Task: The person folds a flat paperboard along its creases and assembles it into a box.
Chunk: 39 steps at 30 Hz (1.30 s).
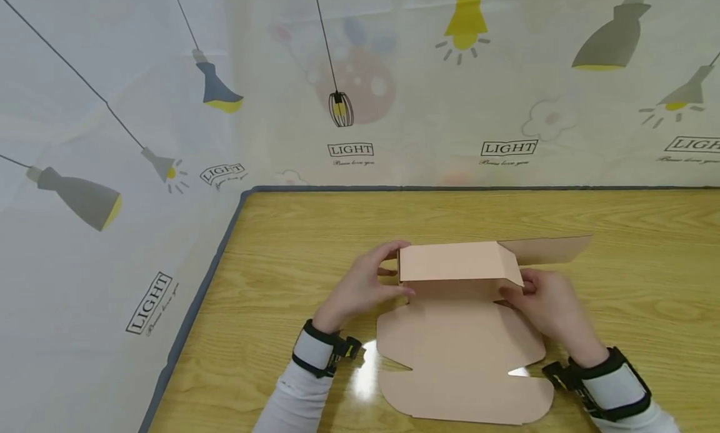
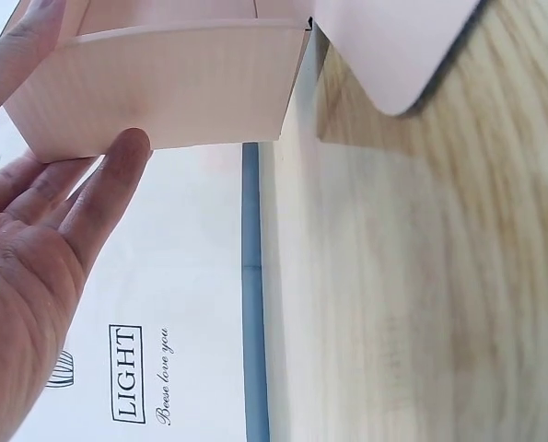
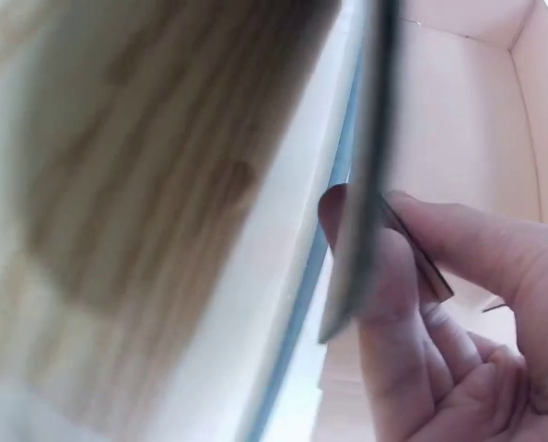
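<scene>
A partly folded cardboard box (image 1: 455, 262) stands on the table, its far section raised and its lid part lying flat toward me. My left hand (image 1: 360, 287) grips the raised section's left end, thumb on the near side and fingers on the far side. In the left wrist view, the fingers lie against the folded end panel (image 2: 163, 87). At the right end, my right hand (image 1: 554, 302) pinches a small flap (image 3: 421, 253) between thumb and fingers. A long side flap (image 1: 551, 250) sticks out to the right, unfolded.
The wood-grain table (image 1: 270, 308) carries the box. Behind and to the left rise walls covered in lamp-print sheeting (image 1: 427, 108), with a blue strip (image 1: 337, 189) along the table's edge. Straps with small cameras sit on both wrists.
</scene>
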Tool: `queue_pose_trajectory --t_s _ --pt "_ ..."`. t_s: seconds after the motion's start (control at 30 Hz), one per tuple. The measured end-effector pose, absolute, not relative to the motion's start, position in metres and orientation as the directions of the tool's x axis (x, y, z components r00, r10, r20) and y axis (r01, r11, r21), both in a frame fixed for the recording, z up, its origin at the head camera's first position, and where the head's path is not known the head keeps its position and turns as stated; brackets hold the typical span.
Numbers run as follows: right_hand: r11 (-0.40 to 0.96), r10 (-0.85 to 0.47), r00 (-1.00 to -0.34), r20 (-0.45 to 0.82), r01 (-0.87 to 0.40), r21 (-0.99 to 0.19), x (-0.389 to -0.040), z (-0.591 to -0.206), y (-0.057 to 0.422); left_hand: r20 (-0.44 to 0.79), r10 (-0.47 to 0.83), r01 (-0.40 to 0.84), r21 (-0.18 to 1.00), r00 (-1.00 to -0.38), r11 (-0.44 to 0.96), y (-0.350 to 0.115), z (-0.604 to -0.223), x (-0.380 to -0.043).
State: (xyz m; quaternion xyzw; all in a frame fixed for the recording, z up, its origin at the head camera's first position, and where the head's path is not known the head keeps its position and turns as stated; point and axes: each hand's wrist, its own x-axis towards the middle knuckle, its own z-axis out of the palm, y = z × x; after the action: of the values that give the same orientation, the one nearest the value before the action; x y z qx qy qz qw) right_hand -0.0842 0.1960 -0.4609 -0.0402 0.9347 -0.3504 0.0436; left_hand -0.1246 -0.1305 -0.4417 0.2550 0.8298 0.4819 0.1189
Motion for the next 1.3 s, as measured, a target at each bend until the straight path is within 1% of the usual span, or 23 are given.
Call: queue_pose_trajectory --t_s 0.13,0.23,0.3,0.47,0.63,0.7,0.83,0.93,1.07,1.3 --pt "0.776 -0.116 -0.993 0.032 -0.110 -0.621 -0.080 -0.460 0.190 0.052 0.535 0.317 0.852 -0.843 0.417 -0.130 -0.441 -0.124" --pt "0.787 -0.156 -0.987 0.040 -0.149 -0.599 -0.078 -0.459 0.188 0.053 0.545 0.329 0.844 -0.837 0.423 -0.131 -0.440 -0.123" --pt "0.776 -0.176 -0.984 0.024 -0.154 -0.611 -0.076 -0.458 0.187 0.045 0.545 0.324 0.844 -0.837 0.428 -0.131 -0.439 -0.123" --pt "0.756 -0.159 -0.987 0.037 -0.146 -0.638 -0.075 -0.454 0.186 0.035 0.529 0.307 0.846 -0.848 0.436 -0.132 -0.438 -0.123" --pt "0.754 -0.171 -0.982 0.085 -0.186 -0.630 -0.073 -0.451 0.183 0.047 0.532 0.319 0.844 -0.845 0.432 -0.132 -0.438 -0.124" --pt "0.759 -0.179 -0.982 0.065 -0.180 -0.626 -0.072 -0.450 0.181 0.050 0.537 0.326 0.841 -0.842 0.432 -0.132 -0.438 -0.123" --pt "0.779 -0.207 -0.977 -0.040 -0.140 -0.611 -0.072 -0.449 0.177 0.039 0.548 0.333 0.830 -0.835 0.447 -0.131 -0.437 -0.122" --pt "0.769 -0.221 -0.969 -0.109 -0.105 -0.631 -0.071 -0.450 0.175 0.024 0.552 0.327 0.826 -0.834 0.458 -0.130 -0.437 -0.122" --pt "0.756 -0.195 -0.971 -0.135 -0.061 -0.652 -0.072 -0.451 0.175 0.013 0.551 0.322 0.823 -0.834 0.468 -0.129 -0.436 -0.120" --pt "0.764 -0.188 -0.976 -0.114 -0.072 -0.641 -0.072 -0.451 0.174 0.018 0.550 0.337 0.807 -0.835 0.485 -0.127 -0.434 -0.119"
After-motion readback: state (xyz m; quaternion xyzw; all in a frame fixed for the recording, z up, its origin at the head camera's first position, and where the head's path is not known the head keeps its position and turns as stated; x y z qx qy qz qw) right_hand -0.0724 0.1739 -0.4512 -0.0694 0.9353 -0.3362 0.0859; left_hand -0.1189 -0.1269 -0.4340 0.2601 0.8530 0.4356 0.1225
